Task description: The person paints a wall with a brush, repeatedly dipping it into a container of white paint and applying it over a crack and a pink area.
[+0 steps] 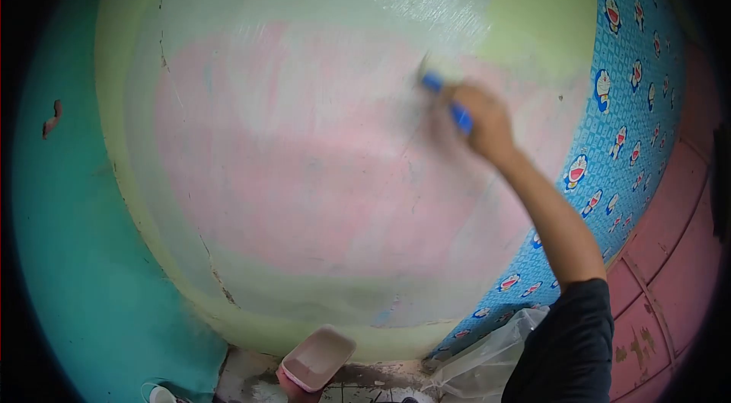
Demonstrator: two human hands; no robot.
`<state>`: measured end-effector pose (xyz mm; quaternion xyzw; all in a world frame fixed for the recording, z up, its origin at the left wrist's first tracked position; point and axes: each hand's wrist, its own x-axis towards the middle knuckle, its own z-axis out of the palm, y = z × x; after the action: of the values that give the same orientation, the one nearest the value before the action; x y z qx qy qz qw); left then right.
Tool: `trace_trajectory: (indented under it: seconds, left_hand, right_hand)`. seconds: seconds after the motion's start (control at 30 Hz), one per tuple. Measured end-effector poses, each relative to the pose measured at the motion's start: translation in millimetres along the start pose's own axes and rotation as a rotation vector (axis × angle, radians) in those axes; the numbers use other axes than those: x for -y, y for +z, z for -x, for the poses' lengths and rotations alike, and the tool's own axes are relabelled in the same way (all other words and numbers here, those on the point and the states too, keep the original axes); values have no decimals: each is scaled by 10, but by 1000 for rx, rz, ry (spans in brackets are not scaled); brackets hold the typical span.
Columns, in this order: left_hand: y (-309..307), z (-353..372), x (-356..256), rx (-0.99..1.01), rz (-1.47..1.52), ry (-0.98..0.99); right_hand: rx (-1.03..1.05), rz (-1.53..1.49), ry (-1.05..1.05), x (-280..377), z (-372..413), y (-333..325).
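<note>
My right hand (481,119) is closed around the blue handle of a paintbrush (432,82), held up against the wall. The bristles look blurred and meet the painted surface. The wall (320,174) has a large pink patch with whitish strokes over it, a pale grey-green band around that, and light green beyond. A wet, shiny streak of paint (426,3) lies above the brush. Low in view, my left hand (298,389) grips a pinkish-white plastic tub (320,357), tilted so its inside shows; most of that hand is hidden.
Blue cartoon-print wallpaper (601,129) covers the right side, with a pink panelled surface (662,266) beyond it. A teal wall (84,212) stands at left. Clear plastic sheeting (487,357) lies at the lower right. A white bucket (161,394) shows at the bottom left. Cracks (217,273) run down the wall.
</note>
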<state>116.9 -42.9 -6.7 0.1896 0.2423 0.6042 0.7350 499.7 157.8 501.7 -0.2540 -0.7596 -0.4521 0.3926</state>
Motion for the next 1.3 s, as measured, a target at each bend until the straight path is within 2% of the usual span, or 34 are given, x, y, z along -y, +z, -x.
trace_trajectory:
  seconds: [0.03, 0.07, 0.1, 0.2, 0.23, 0.27, 0.3, 0.33, 0.4, 0.5, 0.53, 0.6, 0.67, 0.73, 0.77, 0.83, 0.87, 0.93, 1.03, 1.07, 1.1, 1.13, 1.2, 1.23, 1.27, 1.3]
  left_hand:
    - [-1, -3, 5, 1, 35, -28]
    - [9, -13, 16, 9, 67, -48]
    - [30, -16, 29, 8, 84, -62]
    - [130, -23, 117, -23, 59, -88]
    - [154, -12, 150, -43, 37, -92]
    - [172, 7, 183, -65, 14, -98]
    - [173, -2, 220, -72, 11, -94]
    - [157, -21, 274, -75, 19, -74]
    - [140, -67, 357, -79, 49, -34]
    - [61, -156, 490, -90, 101, 31]
    - [-3, -194, 547, -97, 125, 55]
    - [-117, -294, 679, -80, 175, 81]
    - [23, -294, 745, -44, 221, 79]
    - [338, -226, 786, 6, 265, 77]
    - [394, -242, 840, -34, 250, 79]
    - [400, -261, 988, -116, 226, 86]
    - [281, -282, 1050, -72, -210, 231]
    - [13, -354, 1164, 12, -1084, 500]
    - [237, -339, 1211, -83, 185, 59]
    - [305, -316, 1202, -99, 180, 67]
    - [377, -297, 1202, -113, 177, 75]
    - [441, -310, 1225, -125, 176, 85]
    - [498, -339, 1278, -88, 164, 107]
    - [516, -342, 1311, -71, 155, 117]
    - [542, -356, 1362, -91, 76, 136]
    - [571, -358, 1414, -113, -4, 154]
  right_hand:
    - [159, -78, -40, 248, 180, 31]
    - [371, -214, 21, 524, 200, -89]
    - [437, -314, 109, 648, 225, -126]
    - [192, -392, 244, 171, 12, -250]
    - [86, -312, 329, -73, -187, -388]
    - [-60, -307, 337, -634, -259, -372]
    - [-197, -273, 333, -915, -475, -515]
    - [-277, -109, 337, -1100, -683, -711]
    - [-443, 24, 461, -1064, -982, -976]
    - [-384, 144, 248, -1224, -921, -913]
    - [-102, 81, 324, -1034, -802, -882]
    - [17, -168, 70, -581, -440, -572]
    - [373, -404, 171, -134, -256, -609]
    - [340, -532, 288, -318, -258, -563]
    - [322, -601, 347, -421, -289, -530]
    - [-17, -512, 384, -928, -544, -588]
    - [-107, -553, 456, -1108, -714, -742]
    - [-333, -254, 321, -1497, -974, -947]
    - [-451, -6, 162, -1504, -1033, -1021]
    - [-472, 51, 98, -1477, -1022, -993]
    - [-314, 96, 50, -1339, -934, -948]
    - [-160, -15, 43, -1157, -792, -808]
    - [31, -18, -147, -690, -436, -568]
    - [277, -136, -112, -444, -337, -570]
    - [350, -397, -26, -292, -239, -566]
    - [433, -430, 67, -285, -262, -577]
